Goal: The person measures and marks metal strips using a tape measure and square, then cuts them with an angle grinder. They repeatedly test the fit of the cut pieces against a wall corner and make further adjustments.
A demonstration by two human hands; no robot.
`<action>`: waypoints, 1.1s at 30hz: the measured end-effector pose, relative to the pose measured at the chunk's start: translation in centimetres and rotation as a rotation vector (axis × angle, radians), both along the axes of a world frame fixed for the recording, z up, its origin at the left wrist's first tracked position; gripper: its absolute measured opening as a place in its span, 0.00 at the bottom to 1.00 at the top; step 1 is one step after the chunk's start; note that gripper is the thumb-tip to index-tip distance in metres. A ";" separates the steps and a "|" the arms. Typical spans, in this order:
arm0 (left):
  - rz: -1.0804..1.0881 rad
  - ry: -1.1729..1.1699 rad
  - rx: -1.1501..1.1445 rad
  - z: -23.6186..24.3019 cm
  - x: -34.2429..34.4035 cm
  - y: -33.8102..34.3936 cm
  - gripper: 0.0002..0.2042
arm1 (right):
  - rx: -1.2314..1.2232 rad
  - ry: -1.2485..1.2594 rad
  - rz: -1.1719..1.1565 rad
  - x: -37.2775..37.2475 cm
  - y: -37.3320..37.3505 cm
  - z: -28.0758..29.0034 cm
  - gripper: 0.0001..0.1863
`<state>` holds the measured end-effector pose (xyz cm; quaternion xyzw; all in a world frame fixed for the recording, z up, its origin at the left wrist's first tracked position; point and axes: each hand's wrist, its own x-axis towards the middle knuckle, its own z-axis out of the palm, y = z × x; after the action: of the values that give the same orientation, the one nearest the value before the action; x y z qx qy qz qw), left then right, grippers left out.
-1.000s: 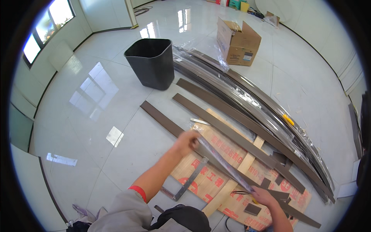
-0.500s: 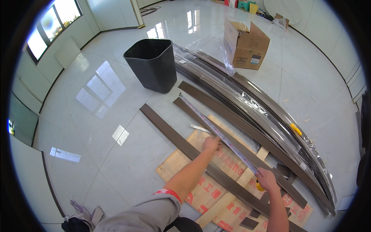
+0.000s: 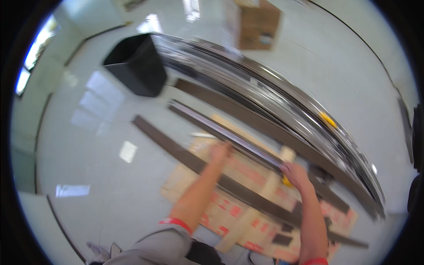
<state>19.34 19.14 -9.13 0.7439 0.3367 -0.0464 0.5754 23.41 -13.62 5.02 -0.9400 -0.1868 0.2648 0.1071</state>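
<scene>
A long pale tape measure blade (image 3: 238,141) runs along the middle brown strip (image 3: 196,120), from near its far end toward me. My right hand (image 3: 295,174) grips the tape measure, whose yellow case (image 3: 286,181) shows beneath my fingers. My left hand (image 3: 221,153) is at the near side of that strip, below the blade; motion blur hides whether its fingers are closed. Another brown strip (image 3: 168,148) crosses the printed plywood board (image 3: 223,210) under my arms. A short light metal piece (image 3: 201,135) lies just beyond my left hand.
Plastic-wrapped long profiles (image 3: 260,92) lie across the floor behind the strips, a yellow tool (image 3: 327,119) on them. A black bin (image 3: 137,75) stands at back left, a cardboard box (image 3: 258,28) at back right. Walls (image 3: 24,221) edge the room at the sides.
The tape blade, earlier held between both hands over the nearer strip, now lies farther forward along the middle strip. My hands moved forward with it; the view has shifted and blurred.
</scene>
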 end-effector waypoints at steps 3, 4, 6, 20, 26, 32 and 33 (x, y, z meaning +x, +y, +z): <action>0.348 -0.163 -0.541 0.2 -0.4 -0.3 0.12 | 0.051 -0.106 0.013 0.7 -4.8 -0.9 0.18; 0.391 -0.155 -0.590 0.5 -0.3 -0.2 0.09 | 0.054 -0.129 -0.023 0.6 -6.8 -0.6 0.18; 0.359 -0.148 -0.618 1.3 0.1 -0.6 0.09 | -0.090 -0.110 -0.141 0.2 -10.8 0.1 0.18; 0.366 -0.123 -0.614 1.4 0.0 0.1 0.07 | -0.227 -0.233 -0.374 -4.9 -18.9 -2.2 0.22; 0.366 -0.080 -0.581 1.7 0.4 -0.6 0.08 | -0.246 -0.282 -0.407 -6.0 -21.3 -4.2 0.22; 0.364 -0.097 -0.568 0.9 0.3 0.1 0.09 | -0.235 -0.280 -0.405 -5.9 -20.8 -4.0 0.22; 0.359 -0.100 -0.570 0.8 0.3 0.2 0.09 | -0.239 -0.278 -0.404 -5.9 -20.8 -4.1 0.22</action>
<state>19.60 19.33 -8.30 0.4832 0.4072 -0.0001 0.7751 17.55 -34.41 0.93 -0.9915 0.0241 0.1266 0.0194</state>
